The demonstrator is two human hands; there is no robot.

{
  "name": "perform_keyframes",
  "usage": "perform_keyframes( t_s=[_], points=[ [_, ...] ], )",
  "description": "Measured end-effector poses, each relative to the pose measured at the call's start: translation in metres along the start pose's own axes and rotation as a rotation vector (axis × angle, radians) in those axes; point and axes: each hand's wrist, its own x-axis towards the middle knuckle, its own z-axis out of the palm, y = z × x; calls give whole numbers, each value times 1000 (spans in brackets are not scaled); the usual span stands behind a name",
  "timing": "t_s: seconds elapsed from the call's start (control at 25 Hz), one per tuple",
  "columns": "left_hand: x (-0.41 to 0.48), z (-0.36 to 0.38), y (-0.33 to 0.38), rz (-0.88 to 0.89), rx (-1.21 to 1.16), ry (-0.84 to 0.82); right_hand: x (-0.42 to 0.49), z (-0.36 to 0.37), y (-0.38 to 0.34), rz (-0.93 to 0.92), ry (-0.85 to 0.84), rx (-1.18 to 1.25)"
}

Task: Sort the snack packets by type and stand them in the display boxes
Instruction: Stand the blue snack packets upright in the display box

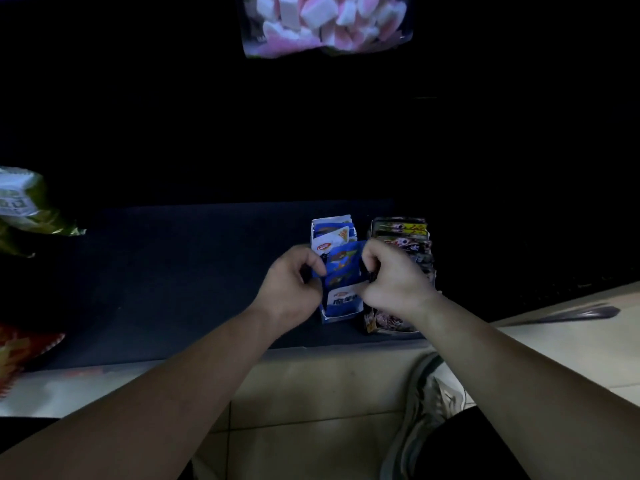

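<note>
A blue and white display box (341, 311) stands on a dark shelf, with blue snack packets (343, 259) upright inside it. My left hand (294, 282) pinches the left edge of the front blue packets. My right hand (394, 275) grips their right edge from the other side. Just to the right stands a dark display box (388, 323) filled with black, yellow and red packets (412, 232). My right hand hides most of that box's middle.
A bag of pink and white marshmallows (325, 22) hangs at the top. A green bag (24, 209) and a red bag (20, 348) sit at the left edge. The dark shelf (173, 271) ends above a tiled floor (311, 393), where my shoe (426, 400) shows.
</note>
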Motion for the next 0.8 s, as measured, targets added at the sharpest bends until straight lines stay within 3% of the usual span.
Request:
perform_keyframes(
  t_s=[0.16,0.36,0.6,0.8],
  points=[
    [1,3,-2,-17,-80,45,-4,-11,-13,15,-41,-2],
    [11,4,-4,83,-5,108,2,-8,-7,16,-86,-141],
    [13,22,-21,299,433,46,5,-12,3,23,-88,-193],
    [30,7,-7,99,381,36,2,-8,6,36,-77,-173]
  ],
)
